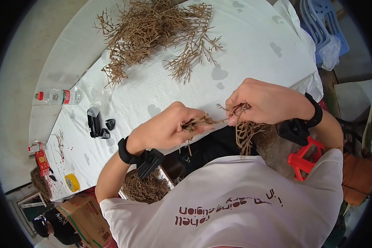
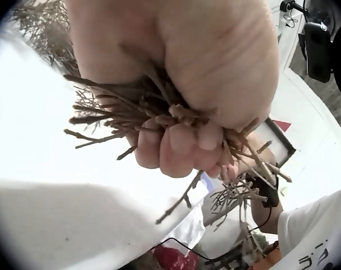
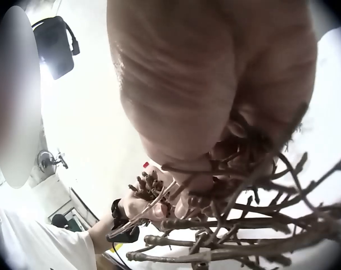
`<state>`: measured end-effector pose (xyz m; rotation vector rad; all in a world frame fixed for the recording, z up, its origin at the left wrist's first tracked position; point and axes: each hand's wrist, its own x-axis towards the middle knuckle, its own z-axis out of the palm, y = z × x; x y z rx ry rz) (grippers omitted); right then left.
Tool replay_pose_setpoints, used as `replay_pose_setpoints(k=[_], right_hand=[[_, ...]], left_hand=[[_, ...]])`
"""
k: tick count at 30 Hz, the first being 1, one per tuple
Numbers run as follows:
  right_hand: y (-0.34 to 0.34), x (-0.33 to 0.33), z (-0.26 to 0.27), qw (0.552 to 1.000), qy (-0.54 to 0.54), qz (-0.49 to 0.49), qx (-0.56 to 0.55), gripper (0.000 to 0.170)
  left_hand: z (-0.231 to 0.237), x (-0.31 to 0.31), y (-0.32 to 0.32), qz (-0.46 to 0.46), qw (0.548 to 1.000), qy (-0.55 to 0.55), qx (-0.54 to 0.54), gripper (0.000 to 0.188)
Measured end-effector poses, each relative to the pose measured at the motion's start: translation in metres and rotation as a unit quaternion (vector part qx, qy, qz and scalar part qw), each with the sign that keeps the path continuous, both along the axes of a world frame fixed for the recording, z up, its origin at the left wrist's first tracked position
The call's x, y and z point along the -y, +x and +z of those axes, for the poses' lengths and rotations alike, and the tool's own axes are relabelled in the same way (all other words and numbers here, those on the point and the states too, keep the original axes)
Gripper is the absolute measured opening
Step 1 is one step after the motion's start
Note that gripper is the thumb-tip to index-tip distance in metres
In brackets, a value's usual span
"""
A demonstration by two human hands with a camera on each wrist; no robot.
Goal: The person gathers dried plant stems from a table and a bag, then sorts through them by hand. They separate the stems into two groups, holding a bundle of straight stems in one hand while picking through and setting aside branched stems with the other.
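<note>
My left hand (image 1: 163, 126) grips a bundle of thin brown twigs (image 1: 199, 121). In the left wrist view, its fingers curl round the bundle (image 2: 106, 118), and twig ends stick out on both sides. Close by, my right hand (image 1: 266, 101) pinches a branched dry twig (image 1: 244, 134) whose forked ends hang below the fingers. Those forks (image 3: 255, 247) spread wide across the lower right wrist view. A thin stem bridges the short gap between both hands, over the near table edge. The right fingertips are partly hidden behind twigs in the right wrist view.
A large heap of dry twigs (image 1: 153, 31) lies on the white-covered table (image 1: 252, 49). Left of it are a water bottle (image 1: 56, 96), a black case (image 1: 94, 123) and yellow tape (image 1: 72, 182). More twigs (image 1: 144, 187) fill a box below. A red stool (image 1: 304, 159) stands at right.
</note>
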<state>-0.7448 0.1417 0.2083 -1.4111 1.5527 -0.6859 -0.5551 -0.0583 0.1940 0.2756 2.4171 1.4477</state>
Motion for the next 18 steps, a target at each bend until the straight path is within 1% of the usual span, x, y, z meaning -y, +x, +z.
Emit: replay_pose_setpoints(k=[1,3,4,5,6,7,9,11,12,14,15,16,18], right_hand=[[-0.009,-0.007,-0.005,0.999,-0.028,-0.001,-0.026,0.014],[-0.028,-0.017,-0.011,0.993,-0.084,-0.008,-0.08,0.014],[-0.035,-0.017,-0.011,0.993,-0.084,-0.011,-0.081,0.014],[-0.041,-0.017,-0.008,0.994,-0.081,-0.054,-0.04,0.014],[-0.046,-0.017,-0.006,0.993,-0.077,-0.093,0.001,0.014],[-0.052,-0.014,-0.004,0.988,-0.077,-0.13,0.038,0.014],[-0.049,-0.004,-0.013,0.986,-0.1,-0.122,0.052,0.014],[-0.04,0.003,-0.026,0.981,-0.136,-0.11,0.08,0.013],[-0.038,0.005,-0.028,0.982,-0.136,-0.109,0.079,0.013],[-0.032,0.008,-0.032,0.972,-0.142,-0.139,0.125,0.014],[-0.03,0.008,-0.031,0.966,-0.144,-0.155,0.147,0.014],[-0.027,0.008,-0.03,0.966,-0.144,-0.156,0.145,0.014],[-0.022,0.008,-0.028,0.961,-0.109,-0.181,0.178,0.015]], left_hand=[[-0.006,0.006,0.006,0.001,1.0,-0.001,0.0,0.018],[-0.024,0.024,0.025,0.006,0.993,0.1,-0.055,0.016],[-0.021,0.033,0.035,0.003,0.993,0.1,-0.056,0.016],[-0.019,0.042,0.047,0.12,0.989,0.091,0.01,0.016],[-0.018,0.044,0.053,0.238,0.965,0.082,0.076,0.017],[-0.014,0.043,0.049,0.239,0.965,0.081,0.072,0.017],[0.003,0.035,0.038,0.272,0.955,0.08,0.085,0.023],[0.003,0.025,0.031,0.286,0.949,0.085,0.097,0.027],[0.002,0.022,0.026,0.28,0.956,0.078,0.051,0.026],[0.001,0.015,0.018,0.264,0.962,0.062,-0.04,0.028],[-0.001,0.011,0.015,0.264,0.962,0.062,-0.041,0.028],[-0.005,0.007,0.012,0.251,0.962,0.052,-0.091,0.029],[-0.012,-0.001,0.007,0.223,0.956,0.031,-0.188,0.031]])
